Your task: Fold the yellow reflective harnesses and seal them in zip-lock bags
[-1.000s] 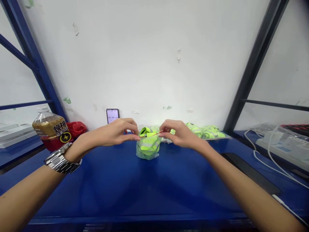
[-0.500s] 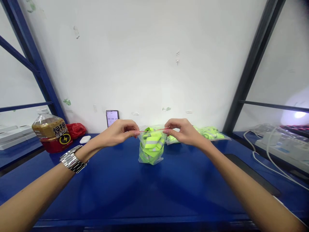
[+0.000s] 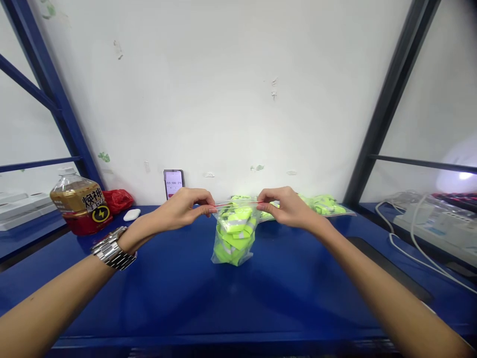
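A clear zip bag [image 3: 235, 233] with a red seal line hangs between my hands above the blue table. Bundled inside it is a bright yellow-green strap or vest [image 3: 238, 226] with silver reflective bands; its exact kind I cannot make out. My left hand [image 3: 196, 204] pinches the left end of the red seal between thumb and fingers. At the other end, my right hand [image 3: 279, 205] pinches the seal the same way. More clear bags [image 3: 326, 205] of the same yellow-green material lie behind, partly covered by my right hand.
A blue table [image 3: 231, 308] runs up to the wall. At left stand a big drink bottle [image 3: 82, 201], a red plastic bag [image 3: 117, 200] and a white case [image 3: 131, 215]. A phone [image 3: 173, 183] leans on the wall. Right are a dark flat object [image 3: 387, 268] and white cables [image 3: 413, 233].
The bag's lower part has swung a little toward me and lower in view, and its top face shows more. Both hands keep their pinch on the seal and have shifted only slightly.
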### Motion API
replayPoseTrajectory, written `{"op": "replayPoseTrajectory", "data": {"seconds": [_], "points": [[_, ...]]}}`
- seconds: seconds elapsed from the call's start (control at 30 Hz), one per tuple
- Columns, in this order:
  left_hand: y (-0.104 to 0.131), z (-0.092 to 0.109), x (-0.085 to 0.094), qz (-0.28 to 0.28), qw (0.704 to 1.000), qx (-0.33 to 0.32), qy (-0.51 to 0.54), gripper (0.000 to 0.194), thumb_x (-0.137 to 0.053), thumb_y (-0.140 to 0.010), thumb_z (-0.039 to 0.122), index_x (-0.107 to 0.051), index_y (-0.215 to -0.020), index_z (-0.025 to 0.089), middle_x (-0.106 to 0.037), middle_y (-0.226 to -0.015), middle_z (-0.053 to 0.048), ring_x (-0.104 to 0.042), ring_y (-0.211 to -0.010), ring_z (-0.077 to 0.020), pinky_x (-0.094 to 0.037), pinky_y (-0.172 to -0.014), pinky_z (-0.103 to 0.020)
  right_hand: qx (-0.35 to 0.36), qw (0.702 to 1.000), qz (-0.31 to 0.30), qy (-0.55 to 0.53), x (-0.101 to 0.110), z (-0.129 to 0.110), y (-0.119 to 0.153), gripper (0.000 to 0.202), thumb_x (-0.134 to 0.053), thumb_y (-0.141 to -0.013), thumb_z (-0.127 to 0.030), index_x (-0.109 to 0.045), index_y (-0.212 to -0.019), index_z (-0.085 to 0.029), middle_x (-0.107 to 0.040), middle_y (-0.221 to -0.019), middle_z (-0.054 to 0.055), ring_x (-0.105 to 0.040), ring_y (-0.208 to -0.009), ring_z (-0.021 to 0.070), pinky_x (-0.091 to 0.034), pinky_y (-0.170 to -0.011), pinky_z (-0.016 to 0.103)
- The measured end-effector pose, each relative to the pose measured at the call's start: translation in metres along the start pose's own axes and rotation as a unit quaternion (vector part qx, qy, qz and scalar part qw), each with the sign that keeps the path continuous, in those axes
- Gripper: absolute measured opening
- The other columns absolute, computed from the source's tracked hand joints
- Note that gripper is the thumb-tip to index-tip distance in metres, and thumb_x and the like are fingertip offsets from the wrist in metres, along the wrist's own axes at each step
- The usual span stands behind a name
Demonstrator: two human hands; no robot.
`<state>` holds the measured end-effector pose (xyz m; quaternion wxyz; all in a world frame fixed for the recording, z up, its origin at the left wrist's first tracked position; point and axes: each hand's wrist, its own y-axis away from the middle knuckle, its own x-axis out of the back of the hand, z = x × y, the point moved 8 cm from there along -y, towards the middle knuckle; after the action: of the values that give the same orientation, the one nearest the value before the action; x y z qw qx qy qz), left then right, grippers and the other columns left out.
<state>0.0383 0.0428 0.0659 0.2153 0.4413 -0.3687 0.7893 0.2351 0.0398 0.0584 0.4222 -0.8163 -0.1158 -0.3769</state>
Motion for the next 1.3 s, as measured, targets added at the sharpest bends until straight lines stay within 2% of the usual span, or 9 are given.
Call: {"op": "replayPoseTrajectory", "data": {"seconds": [0.27,0.37,0.47,0.53,0.6,0.7,1.0,1.2,1.3], "points": [[0.004,-0.007,0.001,0.067,0.997,0.021,-0.027,0.025,-0.051,-0.091,0.041,-0.061,-0.088,0.018,-0.064,-0.073,-0.001,-0.057,-0.065,-0.0123,-0.042,-0.055,-0.022,0.021,0.995,0.069,-0.069,-0.008,0.004,0.004,0.014,-0.059,-0.086,-0.029,-0.064,-0.08,-0.017,-0.065,-0.071,0.003,-0.059,-0.063,0.0143,-0.046,-0.059,0.027],[0.004,-0.006,0.003,0.104,0.994,0.007,-0.035,0.022,-0.05,-0.092,0.037,-0.057,-0.1,0.019,-0.064,-0.078,-0.001,-0.059,-0.07,-0.013,-0.045,-0.06,-0.023,0.014,0.99,0.089,-0.104,-0.009,0.007,0.008,0.015,-0.058,-0.086,-0.027,-0.063,-0.098,-0.019,-0.061,-0.068,0.0,-0.054,-0.056,0.0121,-0.046,-0.056,0.026],[0.003,-0.006,-0.001,0.096,0.994,0.007,-0.051,0.026,-0.047,-0.093,0.032,-0.052,-0.115,0.02,-0.065,-0.081,-0.002,-0.061,-0.072,-0.0136,-0.047,-0.066,-0.025,-0.007,0.991,0.084,-0.105,-0.013,0.011,0.011,0.032,-0.055,-0.086,-0.022,-0.055,-0.118,-0.018,-0.057,-0.067,-0.002,-0.051,-0.055,0.0112,-0.045,-0.056,0.025],[0.002,-0.007,-0.007,0.07,0.994,0.01,-0.078,0.023,-0.045,-0.093,0.032,-0.056,-0.108,0.019,-0.066,-0.083,-0.003,-0.061,-0.072,-0.0147,-0.046,-0.066,-0.026,-0.021,0.994,0.075,-0.071,-0.015,0.012,0.011,0.024,-0.054,-0.087,-0.02,-0.058,-0.11,-0.017,-0.057,-0.067,-0.001,-0.051,-0.057,0.0119,-0.043,-0.056,0.026],[0.002,-0.007,-0.011,0.048,0.993,0.008,-0.104,0.021,-0.044,-0.094,0.032,-0.058,-0.097,0.017,-0.066,-0.084,-0.005,-0.061,-0.072,-0.0156,-0.045,-0.064,-0.027,-0.027,0.997,0.066,-0.029,-0.016,0.012,0.012,0.011,-0.052,-0.088,-0.02,-0.061,-0.094,-0.016,-0.058,-0.067,0.001,-0.051,-0.059,0.0125,-0.04,-0.056,0.026],[0.002,-0.008,-0.016,0.031,0.99,-0.011,-0.135,0.02,-0.037,-0.096,0.029,-0.054,-0.092,0.017,-0.064,-0.084,-0.006,-0.06,-0.072,-0.0162,-0.043,-0.063,-0.027,-0.016,0.999,0.049,0.014,-0.017,0.007,0.012,0.012,-0.05,-0.09,-0.021,-0.057,-0.082,-0.017,-0.058,-0.069,0.001,-0.05,-0.061,0.0127,-0.037,-0.057,0.025],[0.004,-0.016,-0.022,0.037,0.983,-0.015,-0.18,0.017,-0.03,-0.099,0.032,-0.041,-0.092,0.02,-0.055,-0.079,-0.004,-0.052,-0.064,-0.0148,-0.039,-0.057,-0.027,0.006,1.0,0.018,0.02,-0.013,-0.002,0.01,0.008,-0.049,-0.091,-0.023,-0.055,-0.087,-0.018,-0.061,-0.077,0.003,-0.053,-0.066,0.0144,-0.04,-0.06,0.026],[0.008,0.002,-0.02,0.041,0.978,-0.101,-0.177,0.017,-0.031,-0.099,0.025,-0.046,-0.103,0.019,-0.056,-0.09,-0.006,-0.055,-0.076,-0.0145,-0.042,-0.066,-0.027,0.039,0.997,0.042,0.043,-0.006,-0.008,0.01,0.007,-0.05,-0.091,-0.02,-0.055,-0.087,-0.019,-0.062,-0.079,0.005,-0.055,-0.068,0.0154,-0.041,-0.061,0.027],[0.009,0.004,-0.021,0.032,0.975,-0.116,-0.186,0.017,-0.031,-0.099,0.024,-0.047,-0.103,0.018,-0.056,-0.09,-0.006,-0.054,-0.075,-0.0142,-0.042,-0.065,-0.027,0.056,0.996,0.045,0.052,-0.005,-0.01,0.011,0.007,-0.049,-0.091,-0.019,-0.055,-0.086,-0.019,-0.062,-0.078,0.005,-0.055,-0.067,0.015,-0.041,-0.06,0.027]]}}
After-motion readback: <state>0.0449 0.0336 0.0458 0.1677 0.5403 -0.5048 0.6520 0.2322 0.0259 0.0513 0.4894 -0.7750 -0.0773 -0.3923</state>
